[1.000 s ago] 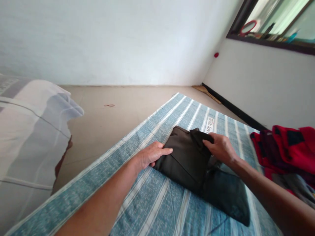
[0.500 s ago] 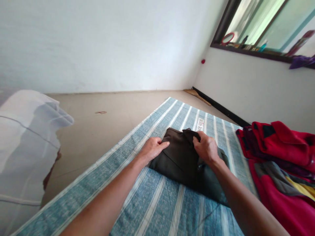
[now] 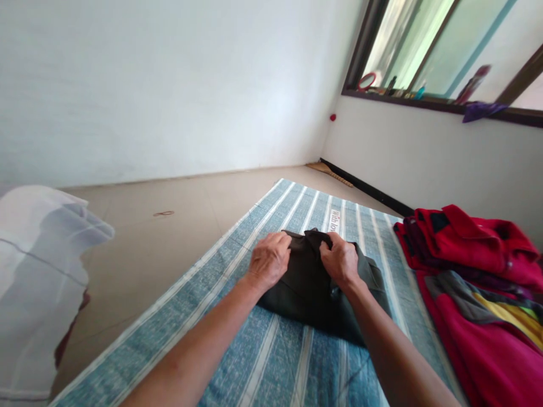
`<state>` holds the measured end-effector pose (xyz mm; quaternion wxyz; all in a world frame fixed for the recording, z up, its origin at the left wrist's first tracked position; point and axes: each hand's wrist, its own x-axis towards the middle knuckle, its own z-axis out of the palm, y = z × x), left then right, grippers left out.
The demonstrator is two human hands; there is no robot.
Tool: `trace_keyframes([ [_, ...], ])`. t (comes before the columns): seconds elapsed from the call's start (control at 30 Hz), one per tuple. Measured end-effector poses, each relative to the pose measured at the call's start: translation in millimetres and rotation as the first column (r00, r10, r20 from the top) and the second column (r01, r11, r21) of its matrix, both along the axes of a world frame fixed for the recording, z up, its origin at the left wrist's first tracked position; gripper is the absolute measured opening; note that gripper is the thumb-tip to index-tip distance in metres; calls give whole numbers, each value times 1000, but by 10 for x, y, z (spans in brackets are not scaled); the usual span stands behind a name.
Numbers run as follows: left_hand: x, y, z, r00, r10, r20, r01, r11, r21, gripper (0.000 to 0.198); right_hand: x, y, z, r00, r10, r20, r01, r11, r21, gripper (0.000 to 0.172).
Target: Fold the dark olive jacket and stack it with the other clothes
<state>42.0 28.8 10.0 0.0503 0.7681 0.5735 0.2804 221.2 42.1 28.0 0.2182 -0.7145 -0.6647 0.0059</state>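
Both hands are curled up close together, with the left hand (image 3: 268, 262) and right hand (image 3: 340, 261) pinching the top edge of a folded dark cloth (image 3: 305, 302), which sits mid-frame on a blue striped floor mat (image 3: 305, 364). Pile of red clothes (image 3: 470, 243) just to the right.

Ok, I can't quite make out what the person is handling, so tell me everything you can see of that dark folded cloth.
The dark folded cloth bundle is a matte, blackish-olive woven fabric, perhaps a garment, though its kind cannot be told. It lies flat and roughly square, with a crease across its face, a raised fold at the top and a lighter greyish layer along its right side. It sits on a blue-and-white striped mat. The left hand and right hand both curl over its top edge.
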Motion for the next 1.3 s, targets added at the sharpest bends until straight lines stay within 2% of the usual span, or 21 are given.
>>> trace_keyframes([
  [0.07,70,67,-69,997,-81,-9,80,993,-83,27,-27,-11,11,1000,-3,-16,3,1000,12,24],
  [0.17,119,164,-189,1000,-6,-14,2,962,-274,39,-77,-36,24,999,-5,-42,6,1000,25,23],
  [0.23,127,178,-222,999,23,-35,-33,947,-320,42,-119,-60,25,999,4,-54,-2,1000,31,24],
  [0.33,145,134,-178,996,22,-82,-38,978,-207,40,-190,-106,13,997,57,-61,-54,997,51,28],
  [0.4,171,108,-119,998,-24,-63,17,995,-101,32,-233,-144,0,993,107,-43,-103,992,71,29],
  [0.47,208,114,-58,999,-33,31,35,997,-65,21,-263,-188,-18,988,155,-16,-153,983,100,26],
  [0.5,230,128,-27,992,-3,123,15,995,-98,19,-274,-213,-30,984,178,-2,-177,977,118,23],
  [0.57,278,162,39,912,131,389,-23,963,-269,22,-284,-273,-64,973,229,27,-231,960,161,17],
  [0.63,327,182,112,730,288,619,60,877,-477,29,-285,-344,-110,957,284,67,-291,936,198,14],
  [0.7,371,183,177,585,390,711,200,781,-592,35,-278,-421,-160,933,341,114,-358,907,220,13],
  [0.73,389,179,199,555,416,721,246,746,-619,36,-271,-458,-184,921,366,133,-388,893,229,13],
  [0.83,427,177,210,517,457,724,308,689,-656,28,-225,-549,-239,891,424,162,-453,852,262,14],
  [0.9,432,192,176,459,490,741,346,670,-657,22,-170,-587,-267,891,424,161,-454,842,291,17],
  [1.07,386,217,56,208,591,779,490,626,-606,21,5,-631,-363,926,357,124,-378,854,358,22],
  [1.13,364,207,18,134,611,781,531,621,-577,21,58,-641,-413,931,350,106,-364,856,368,23],
  [1.2,350,194,-13,97,608,788,546,630,-553,21,92,-644,-457,933,348,93,-357,859,368,23],
  [1.3,352,184,-39,105,581,807,543,646,-536,25,109,-632,-490,936,338,94,-349,865,362,22],
])
